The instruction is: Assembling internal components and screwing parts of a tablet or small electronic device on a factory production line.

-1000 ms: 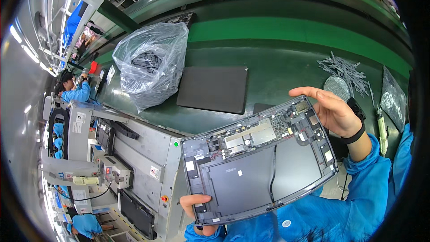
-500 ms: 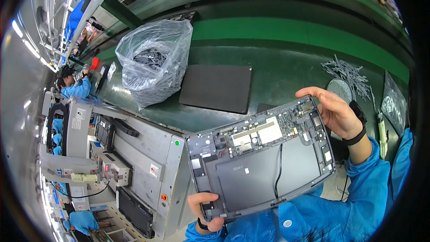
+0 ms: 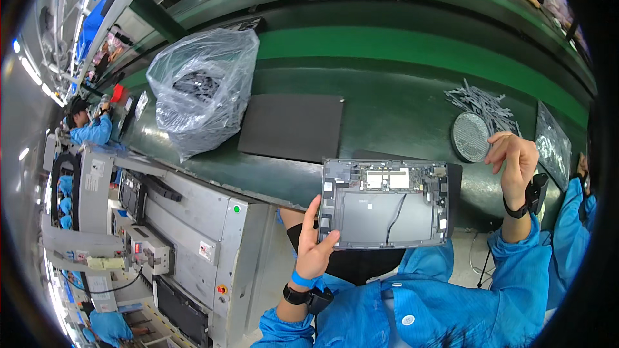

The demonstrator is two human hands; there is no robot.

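An opened tablet-like device, its circuit board, flat battery pack and a black cable exposed, lies level at the near edge of the green bench. My left hand grips its left edge, thumb on top and fingers along the side. A dark flat panel shows beneath its right side. My right hand is off the device, fingers loosely bent and apart, with nothing visible in them. Close to those fingers sits a round grey textured dish. A pile of thin grey strips lies behind the dish.
A dark flat panel lies mid-bench beside a clear plastic bag of dark parts. Another plastic bag is at the right. A grey machine stands on the left. A co-worker's blue sleeve is at far right.
The device has gone from raised and tilted to level at the bench edge, farther from me. My right hand has let go of it and moved right, beside the dish.
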